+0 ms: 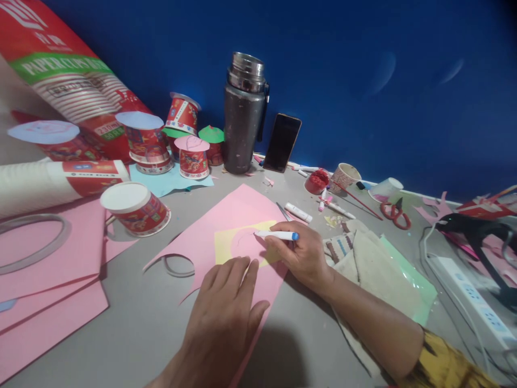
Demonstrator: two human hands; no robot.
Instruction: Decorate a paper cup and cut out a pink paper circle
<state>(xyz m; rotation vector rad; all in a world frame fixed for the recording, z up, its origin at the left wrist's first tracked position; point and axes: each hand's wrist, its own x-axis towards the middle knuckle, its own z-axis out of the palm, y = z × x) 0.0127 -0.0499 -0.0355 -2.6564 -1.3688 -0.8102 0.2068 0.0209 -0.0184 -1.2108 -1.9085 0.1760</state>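
My right hand (301,252) grips a white marker (278,235) with a blue end, its tip on a round pink paper piece (243,240) that carries a few thin drawn lines. Under this circle lies a yellow paper (223,247), itself on a larger pink sheet (242,202) with curved cut-outs. Flat across the lower edge of the circle rests my left hand (230,299), fingers stretched out and holding nothing. Just beyond my right hand is a white marker cap or pen piece (298,212), beside a dark thin blade-like tip.
Several decorated paper cups (194,161) with paper tops stand at the back left, near a steel flask (244,118) and a leaning phone (283,141). Pink sheets (52,318) lie left. On the right are a cloth (367,258), red-handled scissors (396,214) and a power strip (472,296).
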